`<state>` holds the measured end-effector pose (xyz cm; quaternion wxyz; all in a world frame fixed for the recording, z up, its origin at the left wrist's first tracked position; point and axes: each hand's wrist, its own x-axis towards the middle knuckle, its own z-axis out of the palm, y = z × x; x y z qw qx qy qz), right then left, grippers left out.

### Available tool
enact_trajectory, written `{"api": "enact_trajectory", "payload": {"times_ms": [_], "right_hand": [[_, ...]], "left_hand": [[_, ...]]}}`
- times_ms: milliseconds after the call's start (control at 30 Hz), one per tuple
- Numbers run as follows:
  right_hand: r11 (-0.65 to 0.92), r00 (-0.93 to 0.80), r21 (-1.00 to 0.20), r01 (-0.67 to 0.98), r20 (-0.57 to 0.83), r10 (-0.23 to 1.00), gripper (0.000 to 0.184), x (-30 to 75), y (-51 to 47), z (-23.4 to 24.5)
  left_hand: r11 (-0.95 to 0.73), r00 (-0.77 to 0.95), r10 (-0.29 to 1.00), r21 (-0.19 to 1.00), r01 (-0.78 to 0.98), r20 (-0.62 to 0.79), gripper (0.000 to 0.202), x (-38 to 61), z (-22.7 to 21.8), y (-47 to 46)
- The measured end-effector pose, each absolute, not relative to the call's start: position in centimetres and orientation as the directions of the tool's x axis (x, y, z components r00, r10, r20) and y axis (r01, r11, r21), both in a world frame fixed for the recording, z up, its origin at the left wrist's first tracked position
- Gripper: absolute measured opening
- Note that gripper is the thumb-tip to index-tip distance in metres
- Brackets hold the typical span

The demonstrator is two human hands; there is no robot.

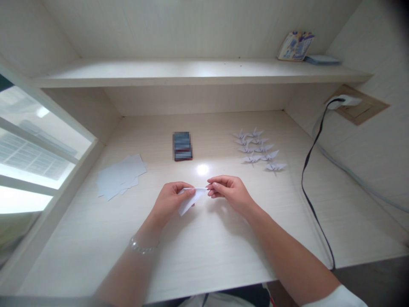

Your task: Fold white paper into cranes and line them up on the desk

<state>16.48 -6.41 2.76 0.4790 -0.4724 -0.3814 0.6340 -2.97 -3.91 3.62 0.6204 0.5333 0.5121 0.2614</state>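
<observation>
A small white folded paper [185, 207] is held just above the desk, its flat top edge pointing right. My left hand [174, 198] grips it between thumb and fingers, and a bracelet circles that wrist. At the paper's right tip, the thumb and fingertips of my right hand [228, 189] are pinched together on the narrow end. Several folded paper cranes [255, 147] sit in rows beyond my right hand. Loose white paper sheets [121, 175] lie in an overlapping pile on the left.
A dark phone-like rectangle [182, 146], blurred out, lies beyond my hands. A black cord [307, 170] runs from the wall socket [362, 104] down the right side. Above the desk, a shelf [191, 70] carries a printed packet [295, 45]. A window [28, 140] is at left.
</observation>
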Motion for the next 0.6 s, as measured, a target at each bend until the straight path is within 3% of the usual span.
{"api": "enact_trajectory", "payload": {"times_ms": [100, 300, 600], "right_hand": [[-0.263, -0.068, -0.94, -0.219, -0.254, 0.965, 0.033, 16.55, -6.33, 2.81], [-0.236, -0.214, -0.972, -0.021, -0.226, 0.95, 0.035, 15.88, -6.72, 2.25], [-0.354, -0.239, -0.928, -0.115, -0.32, 0.917, 0.031, 16.48, -6.53, 2.19]], "left_hand": [[0.309, 0.34, 0.865, 0.926, 0.219, -0.369, 0.033, -2.96, 3.53, -3.91], [0.27, 0.364, 0.863, 0.928, 0.257, -0.351, 0.032, -2.68, 3.67, -4.07], [0.263, 0.369, 0.859, 0.924, 0.276, -0.355, 0.033, -2.87, 3.43, -4.0]]}}
